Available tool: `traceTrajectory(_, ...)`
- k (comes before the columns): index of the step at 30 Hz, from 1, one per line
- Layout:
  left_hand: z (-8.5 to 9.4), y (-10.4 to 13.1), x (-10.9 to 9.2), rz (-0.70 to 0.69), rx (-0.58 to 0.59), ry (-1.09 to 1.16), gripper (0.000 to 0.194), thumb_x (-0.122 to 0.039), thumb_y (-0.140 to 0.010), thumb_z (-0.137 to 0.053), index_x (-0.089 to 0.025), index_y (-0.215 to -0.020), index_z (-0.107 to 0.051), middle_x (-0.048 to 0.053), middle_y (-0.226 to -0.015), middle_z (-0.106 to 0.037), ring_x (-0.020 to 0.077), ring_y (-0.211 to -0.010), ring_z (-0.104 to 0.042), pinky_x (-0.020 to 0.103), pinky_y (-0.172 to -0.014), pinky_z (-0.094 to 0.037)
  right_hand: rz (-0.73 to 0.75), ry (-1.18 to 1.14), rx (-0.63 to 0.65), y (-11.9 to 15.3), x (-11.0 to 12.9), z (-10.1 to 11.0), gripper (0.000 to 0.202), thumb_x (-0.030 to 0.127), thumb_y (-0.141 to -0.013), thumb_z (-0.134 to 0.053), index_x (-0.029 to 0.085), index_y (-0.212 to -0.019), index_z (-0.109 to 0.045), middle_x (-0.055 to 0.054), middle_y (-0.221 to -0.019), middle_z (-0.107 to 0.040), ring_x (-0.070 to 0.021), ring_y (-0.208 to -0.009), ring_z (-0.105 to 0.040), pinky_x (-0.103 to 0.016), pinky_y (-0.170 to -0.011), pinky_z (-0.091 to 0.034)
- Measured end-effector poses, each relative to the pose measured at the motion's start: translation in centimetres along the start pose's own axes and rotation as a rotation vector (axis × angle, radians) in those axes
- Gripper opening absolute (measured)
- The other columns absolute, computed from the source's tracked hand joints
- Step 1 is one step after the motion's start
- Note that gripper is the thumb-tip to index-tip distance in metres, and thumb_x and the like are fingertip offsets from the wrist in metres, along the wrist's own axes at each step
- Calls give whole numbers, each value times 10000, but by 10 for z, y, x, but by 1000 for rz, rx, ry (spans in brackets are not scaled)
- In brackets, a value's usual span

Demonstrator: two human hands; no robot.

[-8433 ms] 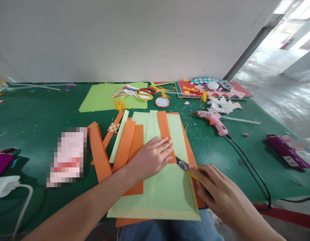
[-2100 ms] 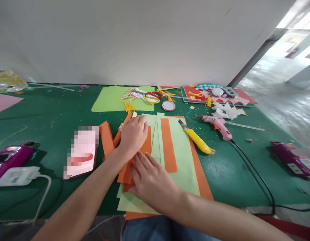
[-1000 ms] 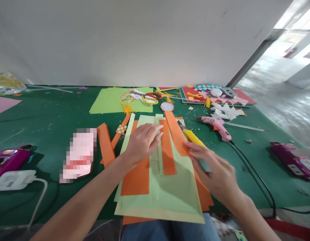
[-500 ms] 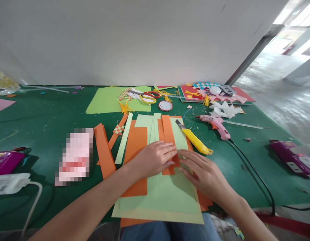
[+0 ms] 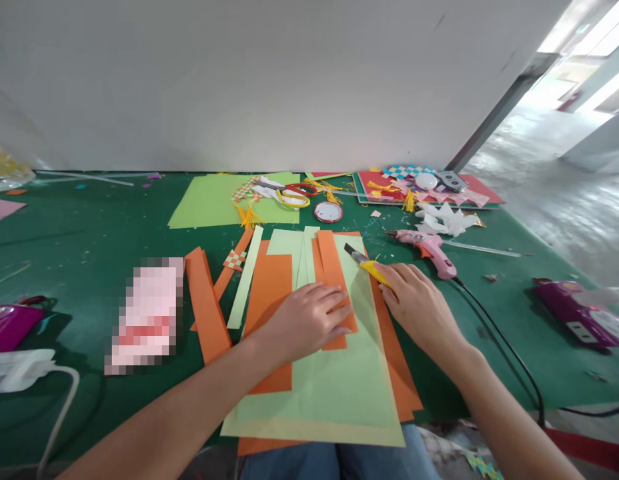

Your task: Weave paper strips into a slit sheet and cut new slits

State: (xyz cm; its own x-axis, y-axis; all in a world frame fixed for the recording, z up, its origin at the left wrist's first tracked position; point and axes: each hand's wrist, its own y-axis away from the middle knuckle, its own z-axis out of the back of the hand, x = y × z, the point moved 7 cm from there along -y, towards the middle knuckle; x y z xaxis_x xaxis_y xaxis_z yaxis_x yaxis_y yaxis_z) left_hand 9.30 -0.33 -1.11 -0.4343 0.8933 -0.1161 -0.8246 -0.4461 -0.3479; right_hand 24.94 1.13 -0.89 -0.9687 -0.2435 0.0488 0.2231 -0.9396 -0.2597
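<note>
My left hand (image 5: 314, 312) lies flat with fingers stretched across an orange paper strip (image 5: 334, 260). Under that strip is a large pale green sheet (image 5: 349, 393), stacked with orange sheets (image 5: 272, 287). To the right, my right hand (image 5: 419, 300) is closed around the handle of a yellow utility knife (image 5: 373, 269), whose blade points up and left over the sheet's edge. A pale green strip (image 5: 246, 277) and a folded orange strip (image 5: 207, 303) lie left of the stack. Between them is an orange strip with a small checkered woven piece (image 5: 235, 259).
Behind the stack are scissors (image 5: 294, 193) on light green paper (image 5: 199, 200) and a round lid (image 5: 328, 212). A pink glue gun (image 5: 429, 248) with a black cord lies right. Purple devices (image 5: 584, 310) sit at both sides, with a white charger (image 5: 19, 370) at left.
My right hand has moved from the papers to the right and taken hold of the utility knife, which shifted slightly. My left hand stays on the orange strip.
</note>
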Motion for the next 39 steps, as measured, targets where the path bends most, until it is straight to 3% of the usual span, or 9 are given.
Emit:
traceTrajectory(7, 2, -3, -3, -61, -33, -4, 262, -287, -945, -472, -126, -1065, -640, 87, -1159, -653, 231, -1141, -563, 395, -986, -459, -64, -128, 1, 39, -12, 13, 563, 115, -816, -455, 214, -1370, -425, -75, -976, -533, -213, -859, -545, -349, -741, -487)
traceTrajectory(11, -1, -3, -8, -131, -13, 11, 249, -138, -944, -435, -130, -1085, -640, 66, -1152, -667, 215, -1131, -581, 395, -1009, -457, 42, -169, 42, 66, -10, 16, 574, 82, -800, -422, 259, -1345, -449, -78, -996, -502, -198, -842, -539, -341, -708, -484)
traceTrajectory(18, -4, -3, -8, -142, 29, 37, 292, -159, -960, -400, -110, -1118, -641, 86, -1188, -657, 219, -1178, -563, 405, -1016, -470, 187, -151, 169, 97, -4, 14, 598, 67, -784, -417, 289, -1338, -463, -90, -1043, -499, -198, -864, -553, -330, -683, -488)
traceTrajectory(29, -7, -2, -8, -143, 50, 45, 323, -176, -972, -373, -106, -1139, -640, 85, -1214, -638, 212, -1206, -540, 401, -1043, -449, 184, -130, 192, 101, -4, 8, 581, 62, -784, -415, 260, -1327, -474, -98, -1038, -511, -204, -860, -563, -343, -676, -509)
traceTrajectory(39, -2, -3, -5, -64, 16, 107, 295, -236, -968, -412, -108, -1113, -634, 79, -1200, -651, 185, -1193, -548, 350, -1059, -430, 147, -145, 243, 107, 9, 7, 563, 92, -801, -420, 266, -1334, -465, -99, -1069, -534, -206, -859, -591, -358, -692, -542)
